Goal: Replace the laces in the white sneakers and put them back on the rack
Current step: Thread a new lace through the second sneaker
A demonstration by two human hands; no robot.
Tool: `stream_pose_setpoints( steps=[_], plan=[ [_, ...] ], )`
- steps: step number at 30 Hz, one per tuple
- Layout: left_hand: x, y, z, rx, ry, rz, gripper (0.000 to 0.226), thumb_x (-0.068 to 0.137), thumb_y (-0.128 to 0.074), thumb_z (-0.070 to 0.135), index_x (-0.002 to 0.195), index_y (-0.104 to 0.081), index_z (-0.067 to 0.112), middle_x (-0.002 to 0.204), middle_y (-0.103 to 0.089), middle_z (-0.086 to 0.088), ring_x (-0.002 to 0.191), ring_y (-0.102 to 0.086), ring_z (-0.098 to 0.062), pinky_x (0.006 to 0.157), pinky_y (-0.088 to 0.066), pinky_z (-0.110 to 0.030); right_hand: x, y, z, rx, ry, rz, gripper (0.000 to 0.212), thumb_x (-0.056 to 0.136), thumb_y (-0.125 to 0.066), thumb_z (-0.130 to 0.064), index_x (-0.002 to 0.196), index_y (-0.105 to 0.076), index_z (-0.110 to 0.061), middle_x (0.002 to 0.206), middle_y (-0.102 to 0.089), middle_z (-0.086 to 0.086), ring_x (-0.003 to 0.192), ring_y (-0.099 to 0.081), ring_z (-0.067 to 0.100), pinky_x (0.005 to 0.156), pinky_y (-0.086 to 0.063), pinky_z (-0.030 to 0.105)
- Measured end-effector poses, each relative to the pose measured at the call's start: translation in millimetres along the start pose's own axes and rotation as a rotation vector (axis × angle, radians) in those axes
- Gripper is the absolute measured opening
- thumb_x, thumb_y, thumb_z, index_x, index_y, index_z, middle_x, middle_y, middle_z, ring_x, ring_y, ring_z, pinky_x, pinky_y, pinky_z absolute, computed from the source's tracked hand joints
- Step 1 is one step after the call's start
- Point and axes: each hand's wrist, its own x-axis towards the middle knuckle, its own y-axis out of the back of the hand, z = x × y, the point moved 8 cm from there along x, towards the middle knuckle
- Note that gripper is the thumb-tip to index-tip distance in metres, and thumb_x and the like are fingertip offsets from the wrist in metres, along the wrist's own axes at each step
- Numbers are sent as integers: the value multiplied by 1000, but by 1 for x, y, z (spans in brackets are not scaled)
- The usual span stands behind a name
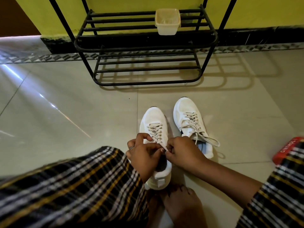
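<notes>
Two white sneakers stand on the tiled floor, toes toward the rack. The left sneaker (153, 119) is laced with a cream lace (155, 130). My left hand (142, 152) and my right hand (182, 150) meet over its tongue, and each pinches an end of that lace at the top eyelets. The right sneaker (189, 116) stands a little farther off, laced, with its lace ends (209, 140) lying loose over its side and the floor. The black metal shoe rack (144, 46) stands against the yellow wall behind them.
A cream plastic tub (167, 21) sits on the rack's upper shelf. A red box (286, 150) lies on the floor at the right edge. My bare feet (182, 204) and plaid-clad legs fill the bottom of the view. Pale floor tiles stretch to the left.
</notes>
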Motion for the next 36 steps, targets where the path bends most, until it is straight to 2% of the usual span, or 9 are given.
stream_pose_setpoints(
  steps=[4, 10, 15, 20, 25, 29, 31, 32, 36],
  plan=[
    [3, -3, 2, 41, -19, 53, 6, 80, -72, 25, 76, -76, 24, 97, -37, 28, 112, -33, -15, 95, -41, -41, -2, 0, -2, -51, 27, -21, 22, 87, -62, -29, 73, -46, -21, 82, -54, 5, 80, -56, 21, 58, -29, 24],
    [-2, 3, 6, 179, -102, -27, 12, 82, -69, 36, 92, -74, 32, 107, -38, 18, 108, -33, -10, 96, -34, -37, 2, 8, 10, 293, -105, 21, 7, 90, -59, -13, 86, -61, -18, 79, -61, -1, 73, -58, 13, 68, -44, 24],
    [-7, 30, 6, 153, -256, -20, 28, 76, -75, 27, 103, -65, 27, 109, -45, 10, 102, -47, -6, 92, -45, -31, 7, 9, 0, 212, -42, 41, 6, 88, -61, -13, 82, -65, -15, 86, -67, 3, 79, -59, 14, 67, -38, 20],
    [-13, 38, -31, 232, 56, -127, 69, 71, -77, 42, 128, -43, 22, 128, -43, 3, 117, -46, -17, 95, -43, -32, 8, 3, -9, -76, 34, 23, 16, 94, -44, -16, 99, -54, -5, 101, -60, 14, 91, -58, 28, 70, -39, 30],
    [-11, 35, -39, 253, 100, -178, 64, 73, -73, 47, 126, -48, 22, 125, -51, 4, 117, -47, -17, 94, -44, -33, 2, 63, -11, -287, 71, 318, 10, 92, -44, -11, 97, -51, -6, 100, -55, 14, 91, -54, 34, 70, -32, 32],
    [-12, 32, -32, 182, 77, -212, 35, 76, -72, 37, 105, -56, 27, 111, -57, 7, 103, -51, -10, 81, -41, -25, -8, 141, 8, 391, -28, 655, 16, 97, -38, -9, 83, -46, -10, 88, -55, 15, 78, -58, 29, 67, -40, 33],
    [-13, 30, -25, 165, 42, -223, 26, 78, -71, 33, 97, -54, 31, 106, -59, 8, 98, -53, -8, 80, -41, -23, -4, 135, 10, 1081, -97, 538, 22, 100, -34, -9, 81, -45, -13, 84, -52, 10, 67, -64, 22, 61, -55, 34],
    [-13, 30, -23, 160, 31, -222, 25, 78, -71, 32, 95, -53, 32, 105, -60, 9, 98, -54, -7, 81, -43, -23, -2, 123, 2, 1153, -134, 429, 22, 99, -35, -8, 81, -46, -14, 82, -51, 8, 57, -61, 18, 52, -52, 30],
    [-14, 32, -21, 170, 23, -201, 23, 76, -73, 32, 91, -56, 31, 96, -63, 11, 91, -57, -5, 79, -48, -24, 1, 52, -19, -112, 40, -7, 15, 92, -55, -32, 99, -55, -18, 93, -61, 0, 78, -59, 17, 64, -44, 27]
  ],
)
